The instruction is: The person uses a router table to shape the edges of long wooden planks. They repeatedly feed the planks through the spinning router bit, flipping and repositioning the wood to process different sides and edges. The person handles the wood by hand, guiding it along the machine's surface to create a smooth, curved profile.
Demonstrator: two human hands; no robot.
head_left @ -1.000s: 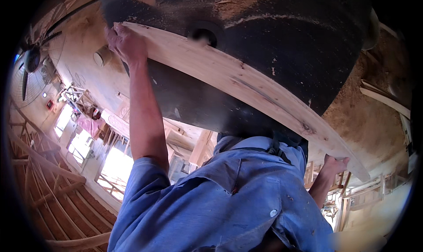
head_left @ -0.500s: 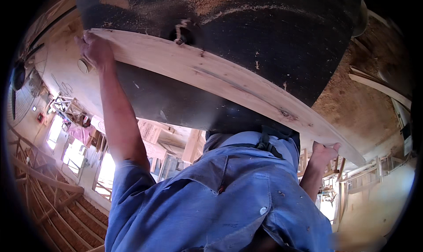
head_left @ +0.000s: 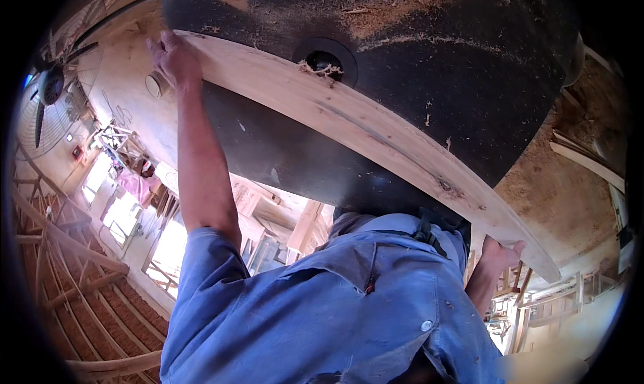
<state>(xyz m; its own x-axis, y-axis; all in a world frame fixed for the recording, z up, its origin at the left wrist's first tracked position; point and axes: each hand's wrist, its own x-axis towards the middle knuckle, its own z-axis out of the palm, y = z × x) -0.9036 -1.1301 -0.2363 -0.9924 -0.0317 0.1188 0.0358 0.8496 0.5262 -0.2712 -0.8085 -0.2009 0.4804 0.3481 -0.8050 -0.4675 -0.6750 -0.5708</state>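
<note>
A long, pale wooden board [head_left: 349, 123], gently curved along its far edge and marked with a few knots, lies slantwise across a dark tabletop [head_left: 429, 65]. Its far edge is beside a round cutter opening [head_left: 329, 60], where curled shavings collect. My left hand [head_left: 178, 62] grips the board's far-left end, its fingers partly hidden. Near the other end, by my right side, my right hand [head_left: 500, 255] holds the near edge; some of its fingers are out of sight beneath the wood.
Sawdust [head_left: 396, 15] is scattered over the far tabletop. A standing fan [head_left: 50, 85] is at the left. Wooden strips [head_left: 590, 161] lie on the right, and stacked timber [head_left: 308, 226] stands behind my body.
The board has slid somewhat leftward past the cutter opening, both hands still on it. More of the opening's dark ring now shows. My view has shifted slightly.
</note>
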